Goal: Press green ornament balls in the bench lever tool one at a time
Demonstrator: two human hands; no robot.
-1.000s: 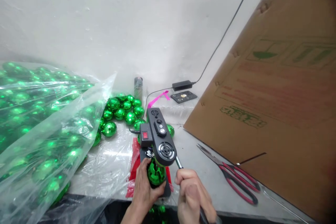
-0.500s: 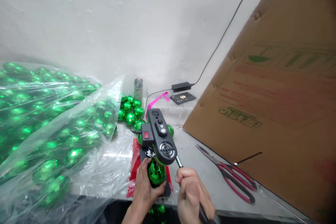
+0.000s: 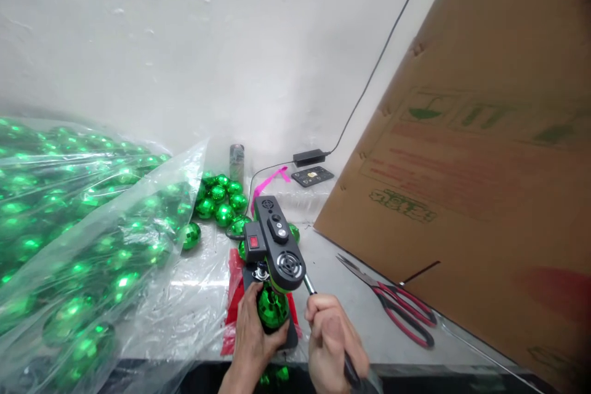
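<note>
My left hand (image 3: 252, 335) is wrapped round a shiny green faceted ball (image 3: 271, 309) and holds it under the head of a small black machine (image 3: 276, 245) with a red switch. The machine stands on a dark base over a red sheet (image 3: 236, 295). To the right of the ball, my right hand (image 3: 330, 345) is closed round the machine's metal lever handle (image 3: 308, 285).
A large clear plastic bag (image 3: 78, 240) full of green balls fills the left side. Loose green balls (image 3: 221, 200) lie behind the machine. Red-handled scissors (image 3: 397, 308) lie to the right. A big cardboard sheet (image 3: 475, 160) leans at the right. A power adapter (image 3: 308, 157) and cable sit by the wall.
The view has shifted a little, so everything sits slightly lower and to the left. Both hands keep the same grips on the ball and the lever.
</note>
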